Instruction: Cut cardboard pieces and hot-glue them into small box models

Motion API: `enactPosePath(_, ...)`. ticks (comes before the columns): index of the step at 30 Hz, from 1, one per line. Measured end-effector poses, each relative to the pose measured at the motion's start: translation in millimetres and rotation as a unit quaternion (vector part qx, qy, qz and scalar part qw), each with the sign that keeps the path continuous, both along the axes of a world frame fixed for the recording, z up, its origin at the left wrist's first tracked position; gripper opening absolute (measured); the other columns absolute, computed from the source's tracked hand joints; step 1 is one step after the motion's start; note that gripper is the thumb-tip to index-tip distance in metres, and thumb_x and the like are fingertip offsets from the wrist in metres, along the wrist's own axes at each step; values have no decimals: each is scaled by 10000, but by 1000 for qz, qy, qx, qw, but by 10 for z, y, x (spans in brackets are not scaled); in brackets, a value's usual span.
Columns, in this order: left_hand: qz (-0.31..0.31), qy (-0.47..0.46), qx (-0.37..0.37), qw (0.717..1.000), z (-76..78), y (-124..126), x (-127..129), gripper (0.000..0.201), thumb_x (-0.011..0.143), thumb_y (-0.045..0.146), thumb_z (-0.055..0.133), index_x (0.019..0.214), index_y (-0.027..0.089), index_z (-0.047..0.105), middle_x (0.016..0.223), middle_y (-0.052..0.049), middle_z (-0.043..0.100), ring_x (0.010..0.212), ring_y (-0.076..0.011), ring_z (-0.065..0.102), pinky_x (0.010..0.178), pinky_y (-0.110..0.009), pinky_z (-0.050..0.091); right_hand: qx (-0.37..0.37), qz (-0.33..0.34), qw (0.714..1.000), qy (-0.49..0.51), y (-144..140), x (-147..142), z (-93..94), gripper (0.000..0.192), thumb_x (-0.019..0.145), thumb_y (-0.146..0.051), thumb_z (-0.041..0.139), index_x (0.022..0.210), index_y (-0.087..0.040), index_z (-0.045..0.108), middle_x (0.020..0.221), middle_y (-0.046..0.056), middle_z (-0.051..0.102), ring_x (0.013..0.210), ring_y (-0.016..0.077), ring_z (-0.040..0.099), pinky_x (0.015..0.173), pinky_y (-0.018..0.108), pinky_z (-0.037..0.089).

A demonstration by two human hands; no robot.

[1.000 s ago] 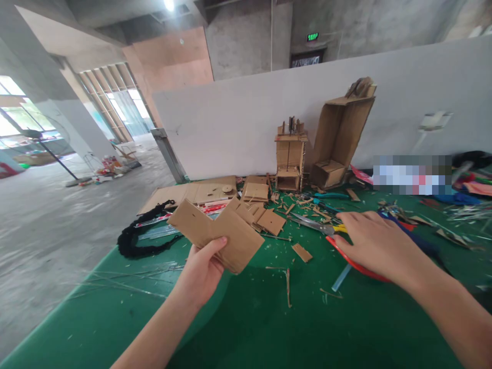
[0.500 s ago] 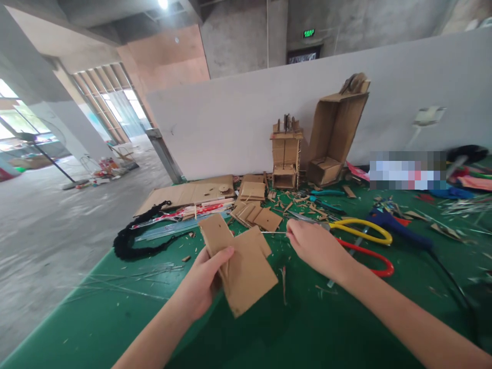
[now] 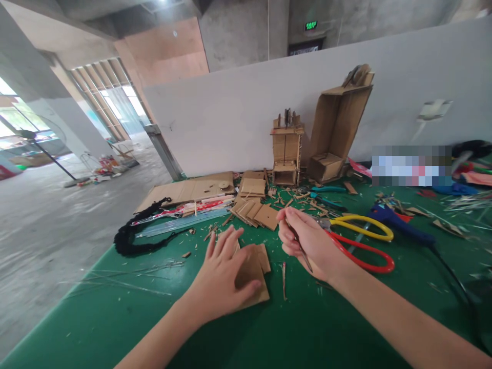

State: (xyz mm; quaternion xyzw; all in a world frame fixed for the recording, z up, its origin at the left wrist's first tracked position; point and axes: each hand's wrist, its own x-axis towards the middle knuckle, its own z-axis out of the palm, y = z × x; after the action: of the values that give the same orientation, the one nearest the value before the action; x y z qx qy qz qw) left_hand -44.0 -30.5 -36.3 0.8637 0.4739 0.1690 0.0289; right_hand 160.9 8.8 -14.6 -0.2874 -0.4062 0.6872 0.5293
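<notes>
My left hand (image 3: 219, 274), fingers spread, is over a notched piece of brown cardboard (image 3: 253, 274) on the green table; whether the palm touches it I cannot tell. The hand covers the cardboard's left part. To the right, my right hand (image 3: 309, 243) is closed around a thin pointed metal rod (image 3: 305, 258), its dark tip sticking out below the fingers. Large scissors (image 3: 363, 259) with one yellow and one red handle lie just behind that hand, their blades mostly hidden. Small square cardboard pieces (image 3: 265, 217) lie beyond both hands.
Two cardboard structures, a small tower (image 3: 285, 154) and a taller open box (image 3: 338, 128), stand against the white partition (image 3: 230, 123). A blue glue gun (image 3: 403, 228) with a cord is at right. Black yarn (image 3: 126, 241), clear sticks (image 3: 180, 224) and teal-handled pliers (image 3: 326, 197) lie around.
My left hand has let go of the cardboard, which has gone from raised in the fingers to lying on the table. The rod in my right hand has turned from pointing left to pointing down.
</notes>
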Motion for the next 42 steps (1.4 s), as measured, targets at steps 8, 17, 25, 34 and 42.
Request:
enactPosePath(8,-28,-21,-66,997,-71,103,268,441,803,436,524,1211,272,541,1293,-89,513,1299,-326,322,1084,-602,65,76,21,991,-105,34,-228,-93,380,814,-529,529,674,-176,522,464,-82,410,401,53,331,401,190,298)
enactPosePath(17,-22,-19,-65,997,-93,106,234,434,820,463,498,1217,298,548,1324,-76,496,1286,-328,333,1077,-606,65,2,-20,999,39,25,-339,-111,525,753,-448,577,414,-207,257,348,-108,181,325,34,133,356,218,79)
enactPosePath(25,-28,3,-66,997,-74,107,250,360,833,444,487,1150,315,600,1295,-49,514,1286,-334,315,1070,-625,49,63,-32,998,-3,32,-393,-254,492,770,-379,540,392,-212,273,340,-90,224,326,39,187,370,235,105)
enactPosePath(34,-29,-7,-66,997,-93,106,238,375,829,452,492,1166,322,592,1298,-56,512,1288,-336,317,1065,-637,37,63,-35,997,-14,28,-386,-251,473,776,-367,523,400,-215,279,345,-91,226,325,41,188,365,236,106)
enactPosePath(42,-33,-10,-62,998,-103,109,232,347,822,433,509,1135,319,607,1291,-47,515,1282,-329,322,1070,-630,24,48,-41,998,0,28,-394,-264,474,749,-375,555,394,-210,288,343,-91,230,323,36,191,358,226,96)
